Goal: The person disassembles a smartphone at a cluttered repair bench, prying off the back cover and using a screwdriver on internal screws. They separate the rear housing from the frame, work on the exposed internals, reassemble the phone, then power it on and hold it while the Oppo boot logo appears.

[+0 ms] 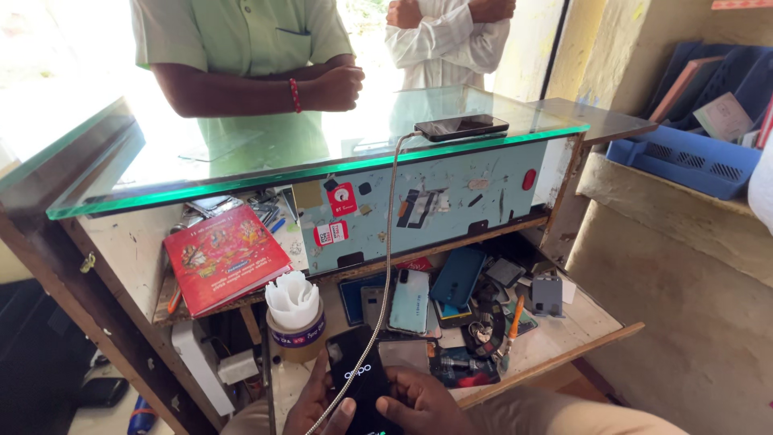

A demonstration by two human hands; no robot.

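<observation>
Holding a black phone (361, 374) back-up, long axis running away from the body, both the left hand (320, 409) and right hand (423, 403) clamped on its lower end.

Shelf packed with phones (409, 300), tape roll (296, 332), braided cable (385, 266) crossing; bare wood strip open at right edge (584, 318).

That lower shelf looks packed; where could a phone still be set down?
The lower shelf has bare wood along its right front edge, beyond the orange-handled tool. Its middle is crowded with phones. The glass countertop is bare left of the charging phone.
</observation>
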